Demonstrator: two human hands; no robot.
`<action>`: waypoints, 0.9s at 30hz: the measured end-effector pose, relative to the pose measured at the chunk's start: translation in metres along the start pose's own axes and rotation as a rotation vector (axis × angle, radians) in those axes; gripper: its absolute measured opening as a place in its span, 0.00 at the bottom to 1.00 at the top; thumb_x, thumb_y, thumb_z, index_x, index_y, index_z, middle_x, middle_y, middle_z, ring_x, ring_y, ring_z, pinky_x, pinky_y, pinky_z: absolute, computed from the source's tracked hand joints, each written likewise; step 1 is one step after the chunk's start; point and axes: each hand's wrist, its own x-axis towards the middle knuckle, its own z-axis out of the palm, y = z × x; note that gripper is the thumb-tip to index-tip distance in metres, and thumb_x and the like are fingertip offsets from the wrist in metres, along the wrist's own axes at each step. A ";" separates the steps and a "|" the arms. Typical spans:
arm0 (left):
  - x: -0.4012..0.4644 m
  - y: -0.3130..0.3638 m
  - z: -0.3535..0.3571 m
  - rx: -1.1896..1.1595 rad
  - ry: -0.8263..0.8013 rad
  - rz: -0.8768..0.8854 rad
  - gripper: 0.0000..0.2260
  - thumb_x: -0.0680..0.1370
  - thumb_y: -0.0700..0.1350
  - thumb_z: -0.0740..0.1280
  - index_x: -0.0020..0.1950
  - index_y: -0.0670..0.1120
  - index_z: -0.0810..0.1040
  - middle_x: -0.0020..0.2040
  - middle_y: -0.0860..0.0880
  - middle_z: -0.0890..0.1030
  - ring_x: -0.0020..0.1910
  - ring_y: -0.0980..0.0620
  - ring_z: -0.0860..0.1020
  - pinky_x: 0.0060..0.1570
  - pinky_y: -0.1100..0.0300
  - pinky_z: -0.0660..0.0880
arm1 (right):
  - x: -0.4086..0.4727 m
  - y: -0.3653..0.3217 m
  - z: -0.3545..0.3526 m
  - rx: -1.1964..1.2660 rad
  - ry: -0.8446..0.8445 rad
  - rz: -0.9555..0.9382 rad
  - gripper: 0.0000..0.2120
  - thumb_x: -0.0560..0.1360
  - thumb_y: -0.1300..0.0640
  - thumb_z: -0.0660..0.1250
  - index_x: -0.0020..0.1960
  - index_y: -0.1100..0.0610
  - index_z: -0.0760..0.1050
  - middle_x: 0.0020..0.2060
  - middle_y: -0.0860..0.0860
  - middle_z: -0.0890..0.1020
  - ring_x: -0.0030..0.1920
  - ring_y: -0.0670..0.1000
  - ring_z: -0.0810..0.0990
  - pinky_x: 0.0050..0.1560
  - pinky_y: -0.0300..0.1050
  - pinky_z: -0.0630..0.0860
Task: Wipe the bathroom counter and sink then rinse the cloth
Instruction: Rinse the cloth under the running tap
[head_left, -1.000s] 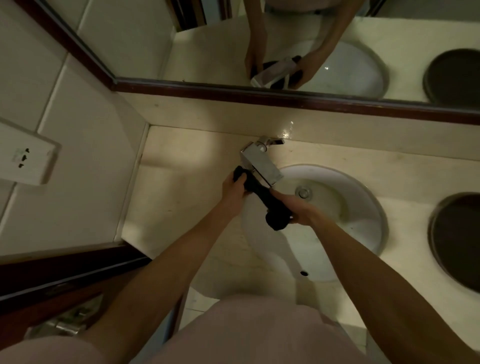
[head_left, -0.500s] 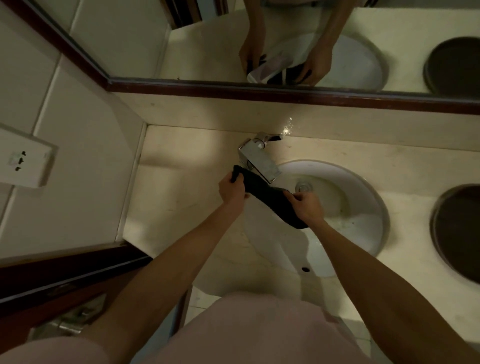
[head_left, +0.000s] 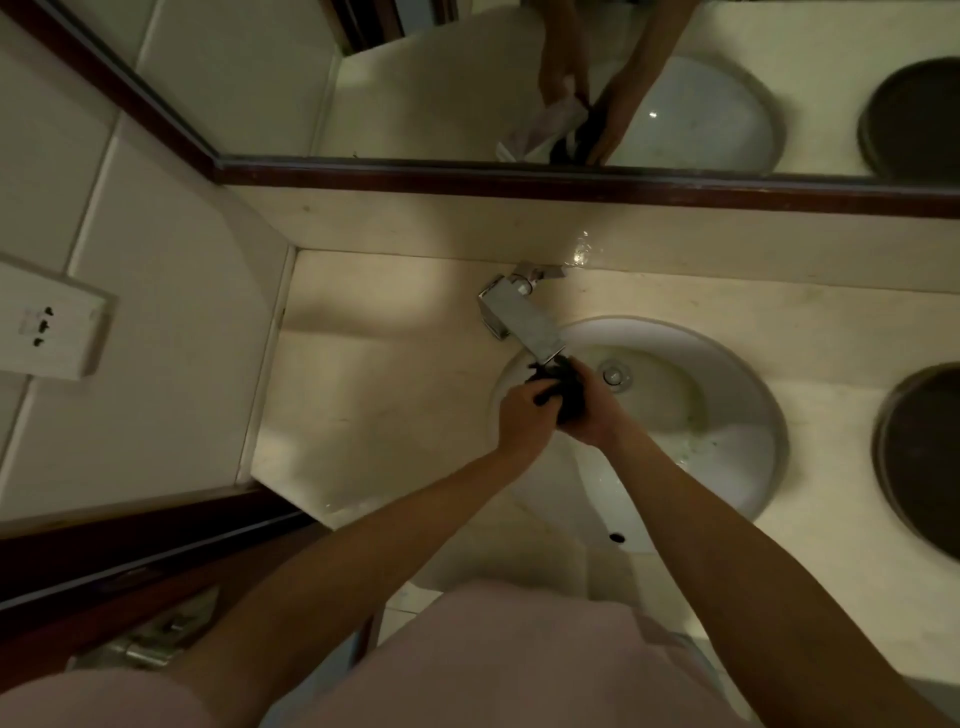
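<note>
A dark cloth (head_left: 563, 392) is bunched into a small wad just under the spout of the chrome faucet (head_left: 522, 317), over the left part of the white oval sink (head_left: 727, 415). My left hand (head_left: 524, 418) grips the cloth from the left and my right hand (head_left: 592, 410) grips it from the right, the two hands pressed close together. Most of the cloth is hidden between my fingers. The beige counter (head_left: 374, 384) surrounds the basin. I cannot tell whether water is running.
A mirror (head_left: 519, 78) with a dark wooden frame runs along the back wall. A dark round tray (head_left: 919, 457) sits on the counter at the right. A wall socket (head_left: 47, 327) is on the left tiled wall. A dark door edge lies at lower left.
The cloth was stretched between my two hands; now my hands have come together and the cloth is bunched up under the spout. My left hand moved right, over the basin.
</note>
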 end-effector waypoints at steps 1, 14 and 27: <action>-0.007 -0.006 0.004 0.068 -0.075 0.039 0.12 0.76 0.40 0.66 0.56 0.49 0.85 0.51 0.51 0.86 0.47 0.58 0.82 0.47 0.64 0.79 | 0.003 -0.002 0.004 0.018 0.000 -0.012 0.24 0.78 0.41 0.65 0.65 0.58 0.75 0.51 0.56 0.81 0.51 0.55 0.81 0.55 0.50 0.76; 0.023 -0.010 -0.042 -0.239 -0.059 -0.370 0.09 0.78 0.49 0.65 0.54 0.49 0.82 0.54 0.46 0.84 0.51 0.46 0.82 0.48 0.53 0.76 | 0.010 -0.012 0.019 -0.790 0.247 -0.357 0.12 0.74 0.66 0.69 0.56 0.57 0.79 0.42 0.56 0.84 0.39 0.55 0.82 0.39 0.47 0.79; 0.060 0.011 -0.024 -0.406 -0.220 -0.379 0.14 0.72 0.32 0.71 0.52 0.49 0.81 0.47 0.47 0.85 0.46 0.47 0.83 0.43 0.53 0.80 | -0.024 -0.007 -0.009 -0.731 0.141 -0.049 0.33 0.73 0.39 0.76 0.72 0.50 0.69 0.64 0.56 0.81 0.57 0.54 0.83 0.55 0.54 0.82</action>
